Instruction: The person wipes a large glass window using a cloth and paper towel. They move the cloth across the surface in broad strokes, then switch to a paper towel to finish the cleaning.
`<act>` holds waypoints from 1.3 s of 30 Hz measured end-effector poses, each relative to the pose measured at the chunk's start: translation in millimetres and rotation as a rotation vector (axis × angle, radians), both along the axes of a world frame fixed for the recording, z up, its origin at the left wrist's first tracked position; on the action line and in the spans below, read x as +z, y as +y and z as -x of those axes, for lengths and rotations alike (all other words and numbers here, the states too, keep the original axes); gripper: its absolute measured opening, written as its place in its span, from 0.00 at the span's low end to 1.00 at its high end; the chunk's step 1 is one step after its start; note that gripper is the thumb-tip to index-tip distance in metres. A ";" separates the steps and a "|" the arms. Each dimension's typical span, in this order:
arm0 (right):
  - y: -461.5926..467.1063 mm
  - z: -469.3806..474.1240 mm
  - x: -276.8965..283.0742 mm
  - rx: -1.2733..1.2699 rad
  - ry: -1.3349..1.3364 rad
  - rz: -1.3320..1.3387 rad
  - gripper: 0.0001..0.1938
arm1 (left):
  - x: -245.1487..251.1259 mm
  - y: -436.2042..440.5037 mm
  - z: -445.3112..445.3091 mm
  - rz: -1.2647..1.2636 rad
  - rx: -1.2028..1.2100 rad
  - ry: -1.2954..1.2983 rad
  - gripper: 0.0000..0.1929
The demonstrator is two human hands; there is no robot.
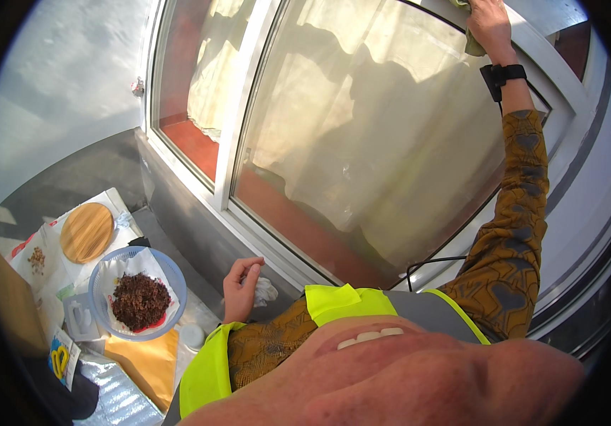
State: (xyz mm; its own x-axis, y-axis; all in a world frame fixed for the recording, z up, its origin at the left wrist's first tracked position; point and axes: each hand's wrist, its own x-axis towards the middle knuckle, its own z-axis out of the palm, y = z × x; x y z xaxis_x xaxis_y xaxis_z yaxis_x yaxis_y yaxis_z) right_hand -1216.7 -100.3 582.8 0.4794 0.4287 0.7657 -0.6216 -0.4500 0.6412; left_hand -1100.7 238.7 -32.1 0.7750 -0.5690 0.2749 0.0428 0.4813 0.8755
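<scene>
My right hand [489,26] is raised at the upper right and grips a green cloth [475,45] against the white window frame [542,64]. Part of the cloth is cut off by the picture's top edge. A black band circles that wrist. The large glass pane [369,138] fills the middle, with a pale curtain behind it and shadows across it. My left hand [240,287] hangs low, beside the grey wall under the window. Its fingers curl loosely and nothing shows in it. A crumpled white thing [265,293] appears just behind that hand; whether they touch is unclear.
At lower left, a blue plastic basket [177,266] holds paper and dark brown crumbly matter [140,301]. Around it lie a round wooden board [87,232], a yellow envelope [148,362], a silver foil bag [119,396] and a white-lidded jar [192,337]. A black cable [433,261] loops by my right arm.
</scene>
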 end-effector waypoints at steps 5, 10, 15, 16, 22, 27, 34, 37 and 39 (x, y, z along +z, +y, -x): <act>7.4 124.1 -0.5 -0.472 -0.171 0.209 0.18 | 1.7 -0.9 9.7 0.007 -0.078 -0.037 0.10; 1.8 211.0 -7.4 -0.463 -0.240 0.182 0.17 | -2.5 3.9 18.9 0.002 -0.114 -0.089 0.10; 2.7 234.8 -31.9 -0.459 -0.329 0.146 0.16 | -4.9 12.7 20.6 -0.011 -0.142 -0.045 0.10; 4.2 234.8 -37.4 -0.449 -0.350 0.135 0.16 | -4.3 14.2 20.2 -0.006 -0.144 -0.049 0.10; 13.9 238.4 -81.9 -0.519 -0.398 0.102 0.14 | 1.8 11.1 15.1 -0.026 -0.205 -0.035 0.10; 4.3 224.7 -102.9 -0.435 -0.374 0.176 0.19 | -3.3 -1.1 11.6 -0.005 -0.239 -0.086 0.10; 2.1 164.2 -80.3 -0.239 -0.496 0.206 0.19 | -17.5 -12.4 3.7 -0.003 -0.276 -0.055 0.10; 7.1 123.6 -74.7 -0.152 -0.486 0.055 0.18 | -18.6 -13.0 0.1 0.022 -0.238 -0.072 0.10; 6.4 90.3 -74.1 -0.137 -0.438 0.076 0.18 | -19.1 -11.4 -2.0 -0.005 -0.230 -0.061 0.10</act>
